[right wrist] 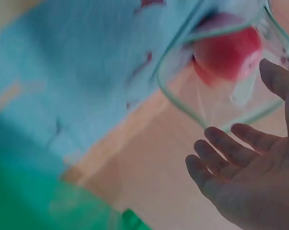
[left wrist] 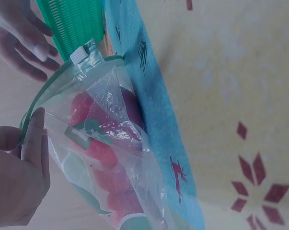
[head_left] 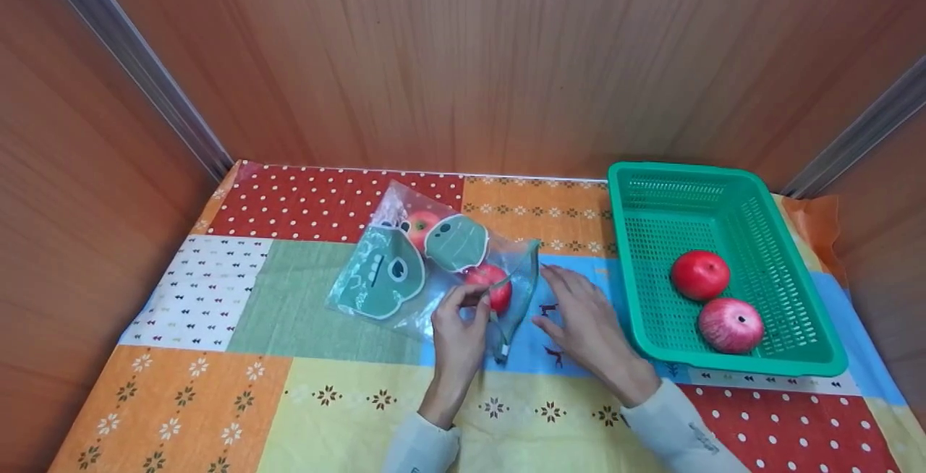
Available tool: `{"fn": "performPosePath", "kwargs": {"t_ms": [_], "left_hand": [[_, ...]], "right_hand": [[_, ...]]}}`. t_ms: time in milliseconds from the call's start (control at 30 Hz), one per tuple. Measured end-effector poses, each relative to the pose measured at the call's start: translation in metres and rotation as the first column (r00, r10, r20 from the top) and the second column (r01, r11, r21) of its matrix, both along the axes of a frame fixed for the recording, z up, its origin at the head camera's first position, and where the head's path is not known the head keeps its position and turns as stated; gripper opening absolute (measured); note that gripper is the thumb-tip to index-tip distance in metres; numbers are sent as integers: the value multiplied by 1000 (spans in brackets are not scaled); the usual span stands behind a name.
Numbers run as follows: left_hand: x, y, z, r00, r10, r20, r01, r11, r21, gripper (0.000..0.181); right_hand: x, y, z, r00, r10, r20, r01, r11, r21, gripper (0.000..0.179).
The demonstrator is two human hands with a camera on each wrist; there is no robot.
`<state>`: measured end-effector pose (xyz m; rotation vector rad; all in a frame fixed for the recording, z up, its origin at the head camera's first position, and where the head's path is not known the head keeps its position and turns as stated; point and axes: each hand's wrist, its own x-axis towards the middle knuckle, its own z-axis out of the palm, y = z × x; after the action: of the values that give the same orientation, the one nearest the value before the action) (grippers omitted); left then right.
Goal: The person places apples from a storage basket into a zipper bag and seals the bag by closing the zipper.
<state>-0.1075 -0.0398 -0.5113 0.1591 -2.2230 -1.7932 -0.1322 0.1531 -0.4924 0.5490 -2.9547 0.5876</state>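
Observation:
A clear zip bag [head_left: 394,270] with green cartoon prints lies on the cloth, its mouth facing right. Inside it are red fruits, one apple [head_left: 421,230] toward the back and another red fruit [head_left: 499,301] near the mouth. My left hand [head_left: 461,332] pinches the bag's green-edged rim between thumb and fingers. Just right of the mouth, my right hand [head_left: 589,321] has its fingers spread and holds nothing. The right wrist view shows those fingertips [right wrist: 213,134] right at the green rim, which gapes in a loop. A white slider [left wrist: 78,55] sits at one end of the zip.
A green plastic basket [head_left: 622,256] stands at the right, holding a red fruit [head_left: 700,275] and a streaked pinkish-red fruit [head_left: 731,325]. The patchwork tablecloth [head_left: 347,415] covers the table. Wooden panels [head_left: 434,61] close in the back and both sides.

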Motion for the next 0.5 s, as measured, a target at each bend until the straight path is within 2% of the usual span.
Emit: {"fn": "performPosePath", "kwargs": {"t_ms": [267, 500], "left_hand": [[1, -2, 1, 1000, -5, -9, 5, 1000, 7, 20], [1, -3, 0, 999, 11, -31, -12, 1000, -11, 19]], "right_hand": [[8, 36, 19, 994, -10, -106, 21, 994, 103, 80], [12, 64, 29, 973, 17, -231, 23, 985, 169, 83]]}}
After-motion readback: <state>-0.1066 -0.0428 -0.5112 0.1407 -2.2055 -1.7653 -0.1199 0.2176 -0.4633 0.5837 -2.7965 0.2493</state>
